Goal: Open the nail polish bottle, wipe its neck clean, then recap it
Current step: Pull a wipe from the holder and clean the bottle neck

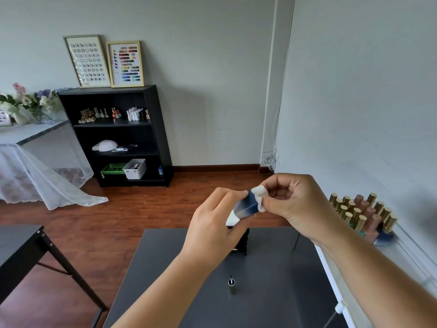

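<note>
Bottle (246,205) tilted in closed left hand (212,230) lets right hand (290,200) pinch white pad (259,197) onto its neck; cap (231,286) stands near the desk's (165,280) near edge.

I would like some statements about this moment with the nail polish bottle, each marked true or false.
1. The left hand holds the blue nail polish bottle. True.
2. The cap is on the bottle. False: it stands on the dark table, brush pointing up.
3. The right hand presses a white pad against the bottle's top. True.
4. The row of gold-capped bottles is on the person's left. False: it is on the right, by the wall.
</note>
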The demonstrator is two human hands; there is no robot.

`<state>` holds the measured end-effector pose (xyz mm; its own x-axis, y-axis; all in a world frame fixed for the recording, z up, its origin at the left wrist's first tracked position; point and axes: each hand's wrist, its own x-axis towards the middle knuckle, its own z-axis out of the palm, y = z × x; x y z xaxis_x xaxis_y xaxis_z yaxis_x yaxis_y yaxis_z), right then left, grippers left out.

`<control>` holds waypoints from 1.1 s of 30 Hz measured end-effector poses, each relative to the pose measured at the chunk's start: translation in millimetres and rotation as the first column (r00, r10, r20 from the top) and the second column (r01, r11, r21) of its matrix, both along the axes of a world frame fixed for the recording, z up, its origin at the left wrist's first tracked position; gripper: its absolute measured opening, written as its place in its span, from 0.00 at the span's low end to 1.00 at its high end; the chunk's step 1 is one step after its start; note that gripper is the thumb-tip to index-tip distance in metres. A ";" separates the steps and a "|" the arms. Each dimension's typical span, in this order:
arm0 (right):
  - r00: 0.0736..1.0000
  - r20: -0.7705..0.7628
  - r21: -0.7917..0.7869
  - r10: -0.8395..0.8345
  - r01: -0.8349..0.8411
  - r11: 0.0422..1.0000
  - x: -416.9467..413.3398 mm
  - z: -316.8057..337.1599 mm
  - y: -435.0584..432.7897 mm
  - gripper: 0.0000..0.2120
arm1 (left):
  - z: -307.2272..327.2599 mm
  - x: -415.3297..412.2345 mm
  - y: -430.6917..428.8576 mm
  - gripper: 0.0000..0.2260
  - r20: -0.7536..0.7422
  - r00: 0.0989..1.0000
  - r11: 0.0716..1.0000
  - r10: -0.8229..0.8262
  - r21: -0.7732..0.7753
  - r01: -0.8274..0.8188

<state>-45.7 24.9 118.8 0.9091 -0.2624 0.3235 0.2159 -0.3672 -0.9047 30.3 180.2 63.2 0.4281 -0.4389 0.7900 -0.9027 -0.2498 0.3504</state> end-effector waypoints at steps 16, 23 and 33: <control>0.993 0.116 -0.168 0.016 0.004 0.986 -2.9 5.9 -3.4 0.14 | 21.4 -6.0 0.9 0.10 -0.816 0.396 0.902 -0.421 -0.331 0.276; 0.932 0.322 -0.362 -0.166 0.284 0.888 0.3 -5.9 15.2 0.10 | 19.0 -19.5 -4.0 0.04 -0.546 0.836 0.990 -0.044 -0.134 -0.036; 0.970 0.015 0.398 -0.242 0.216 0.892 2.8 -0.5 16.0 0.11 | 13.9 -17.5 -0.1 0.11 -0.657 0.692 0.950 -0.298 -0.274 0.149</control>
<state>-42.9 40.9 118.3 0.7898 -0.5778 0.2060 0.2292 -0.0335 -0.9728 12.9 180.2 77.1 0.7887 -0.4726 0.3931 -0.4145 0.0635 0.9078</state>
